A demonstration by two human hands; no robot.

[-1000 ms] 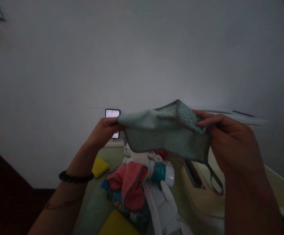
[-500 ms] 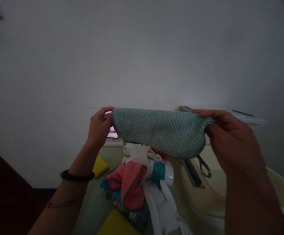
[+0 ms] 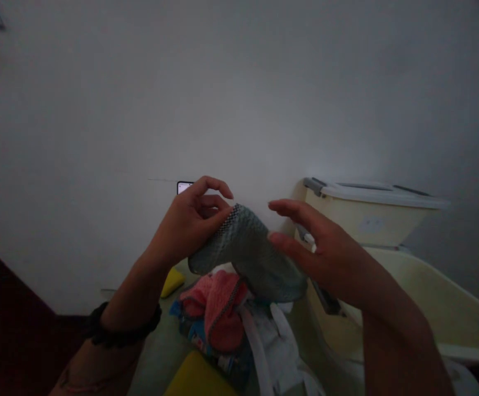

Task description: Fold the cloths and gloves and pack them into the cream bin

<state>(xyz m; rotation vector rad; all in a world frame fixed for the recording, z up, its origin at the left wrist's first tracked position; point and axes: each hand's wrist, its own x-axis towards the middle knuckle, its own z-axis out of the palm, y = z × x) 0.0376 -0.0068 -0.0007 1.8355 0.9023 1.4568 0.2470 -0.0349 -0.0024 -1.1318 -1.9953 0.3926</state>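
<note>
In the head view a pale green woven cleaning cloth (image 3: 260,258) with a black-and-white checked edge hangs folded above the pile. My left hand (image 3: 194,223) pinches it near that edge, the index finger raised off the cloth. On the other side, my right hand (image 3: 314,236) has its thumb and fingers apart, the thumb tip close to or touching the cloth; I cannot tell which. Below the cloth lies a crumpled pink cloth (image 3: 218,308) on a blue package (image 3: 198,333).
White gloves or straps (image 3: 276,346) lie beside the pink cloth. Yellow sponges or cloths (image 3: 198,377) rest on the green surface (image 3: 152,352). A cream storage bin (image 3: 421,291) stands right, with a lidded box (image 3: 367,220) behind. A phone (image 3: 184,187) leans near the wall.
The cloth, stretched wide between both hands before, now hangs folded and lower. My hands have come closer together, and my right hand has let go of its end.
</note>
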